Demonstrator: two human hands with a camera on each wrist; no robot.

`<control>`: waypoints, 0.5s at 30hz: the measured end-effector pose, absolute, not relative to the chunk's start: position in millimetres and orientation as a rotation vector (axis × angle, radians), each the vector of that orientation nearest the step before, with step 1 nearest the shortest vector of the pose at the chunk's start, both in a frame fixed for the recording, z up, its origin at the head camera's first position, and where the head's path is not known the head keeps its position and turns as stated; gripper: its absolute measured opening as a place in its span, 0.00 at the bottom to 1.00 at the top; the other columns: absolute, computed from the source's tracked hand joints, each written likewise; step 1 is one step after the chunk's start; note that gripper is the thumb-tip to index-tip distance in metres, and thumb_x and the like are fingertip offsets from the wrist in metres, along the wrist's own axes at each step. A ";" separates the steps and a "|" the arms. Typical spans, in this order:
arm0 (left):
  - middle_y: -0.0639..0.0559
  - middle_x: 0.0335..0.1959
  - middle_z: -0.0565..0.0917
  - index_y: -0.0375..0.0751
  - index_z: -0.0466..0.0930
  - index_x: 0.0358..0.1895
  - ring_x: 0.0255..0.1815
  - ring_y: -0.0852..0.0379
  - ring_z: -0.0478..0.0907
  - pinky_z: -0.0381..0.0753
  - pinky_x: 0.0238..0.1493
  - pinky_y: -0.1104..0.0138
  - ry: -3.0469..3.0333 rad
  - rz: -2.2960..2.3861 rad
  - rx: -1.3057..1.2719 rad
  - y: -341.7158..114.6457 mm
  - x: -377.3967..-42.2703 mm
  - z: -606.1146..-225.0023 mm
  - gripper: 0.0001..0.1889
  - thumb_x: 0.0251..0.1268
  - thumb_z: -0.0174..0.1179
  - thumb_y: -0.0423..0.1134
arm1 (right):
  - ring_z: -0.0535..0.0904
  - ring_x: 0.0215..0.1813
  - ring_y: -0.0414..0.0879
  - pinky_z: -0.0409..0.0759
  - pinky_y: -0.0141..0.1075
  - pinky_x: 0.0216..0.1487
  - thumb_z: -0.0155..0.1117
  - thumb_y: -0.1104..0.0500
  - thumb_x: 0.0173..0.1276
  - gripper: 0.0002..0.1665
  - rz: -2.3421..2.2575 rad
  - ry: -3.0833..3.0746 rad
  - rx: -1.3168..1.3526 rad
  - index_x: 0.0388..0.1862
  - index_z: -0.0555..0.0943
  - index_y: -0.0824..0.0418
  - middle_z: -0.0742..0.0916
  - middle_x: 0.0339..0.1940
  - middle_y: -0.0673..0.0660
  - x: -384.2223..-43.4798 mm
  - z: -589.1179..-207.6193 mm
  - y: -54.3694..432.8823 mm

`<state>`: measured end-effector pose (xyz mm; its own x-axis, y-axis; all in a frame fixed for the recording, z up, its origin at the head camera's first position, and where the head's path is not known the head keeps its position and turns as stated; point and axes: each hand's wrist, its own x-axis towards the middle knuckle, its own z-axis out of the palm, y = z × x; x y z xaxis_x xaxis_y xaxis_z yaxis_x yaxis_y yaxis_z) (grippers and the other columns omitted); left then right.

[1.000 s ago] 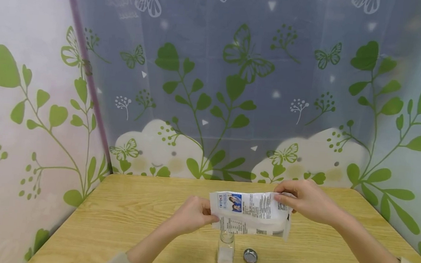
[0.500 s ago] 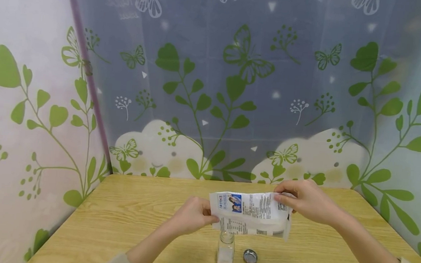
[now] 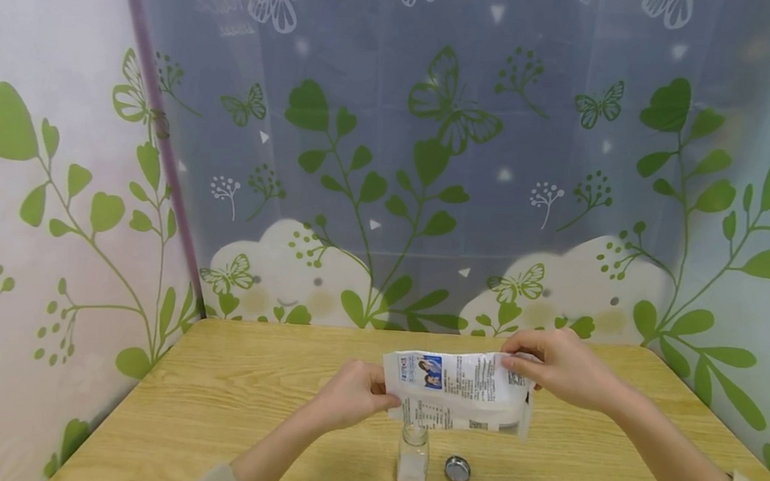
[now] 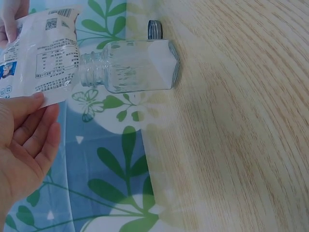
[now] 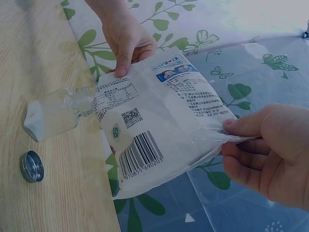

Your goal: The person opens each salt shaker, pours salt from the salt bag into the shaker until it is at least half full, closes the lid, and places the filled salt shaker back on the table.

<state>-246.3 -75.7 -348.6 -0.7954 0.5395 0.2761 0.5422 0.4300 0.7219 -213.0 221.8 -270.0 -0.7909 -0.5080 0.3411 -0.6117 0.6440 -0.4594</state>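
A white plastic packet point(image 3: 465, 381) with printed text and a small blue picture is held up between both hands. My left hand point(image 3: 349, 396) pinches its left end, while my right hand point(image 3: 565, 371) pinches the upper right corner. Upright below the packet stands a clear glass jar point(image 3: 414, 457) without its lid, with white contents at its bottom. In the head view the packet's lower edge overlaps the jar's mouth. Text and a barcode show on the packet point(image 5: 159, 116) in the right wrist view. To the jar's right is a round metal lid point(image 3: 458, 469).
The jar and lid are on a wood-grain table point(image 3: 272, 359). Behind the table hangs a blue curtain point(image 3: 374, 196) printed with green leaves and butterflies. A pale, leaf-printed sheet point(image 3: 42, 212) borders the left side.
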 end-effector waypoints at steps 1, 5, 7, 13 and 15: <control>0.45 0.28 0.85 0.31 0.84 0.36 0.26 0.55 0.82 0.78 0.27 0.72 -2.655 -1.340 -1.003 -75.6 -246.3 -348.5 0.08 0.52 0.64 0.28 | 0.75 0.22 0.36 0.77 0.32 0.21 0.60 0.58 0.66 0.06 0.851 -2.681 0.923 0.37 0.81 0.59 0.84 0.33 0.51 -213.0 -270.0 221.8; 0.45 0.29 0.85 0.31 0.84 0.37 0.26 0.58 0.81 0.78 0.27 0.72 -2.656 -1.330 -1.003 -75.4 -245.4 -348.0 0.08 0.52 0.64 0.28 | 0.75 0.22 0.35 0.77 0.33 0.21 0.60 0.58 0.65 0.06 0.855 -2.679 0.929 0.37 0.81 0.59 0.84 0.32 0.51 -212.9 -269.7 221.9; 0.45 0.29 0.85 0.31 0.84 0.37 0.26 0.58 0.81 0.78 0.27 0.72 -2.655 -1.328 -1.003 -75.3 -245.0 -347.7 0.08 0.52 0.64 0.28 | 0.75 0.22 0.35 0.77 0.33 0.21 0.60 0.58 0.65 0.06 0.854 -2.677 0.934 0.37 0.81 0.59 0.84 0.32 0.51 -212.9 -269.5 221.8; 0.45 0.29 0.85 0.31 0.83 0.37 0.27 0.56 0.82 0.78 0.28 0.72 -2.659 -1.329 -0.999 -75.2 -244.4 -346.9 0.08 0.52 0.64 0.28 | 0.76 0.22 0.38 0.77 0.33 0.21 0.60 0.59 0.66 0.06 0.845 -2.679 0.939 0.37 0.81 0.60 0.84 0.32 0.51 -213.2 -268.4 221.5; 0.45 0.29 0.85 0.31 0.83 0.37 0.27 0.55 0.82 0.78 0.27 0.72 -2.660 -1.331 -1.000 -75.2 -244.2 -346.8 0.08 0.52 0.64 0.28 | 0.76 0.21 0.39 0.77 0.33 0.21 0.60 0.59 0.66 0.06 0.846 -2.680 0.939 0.37 0.81 0.61 0.84 0.31 0.51 -213.1 -268.3 221.4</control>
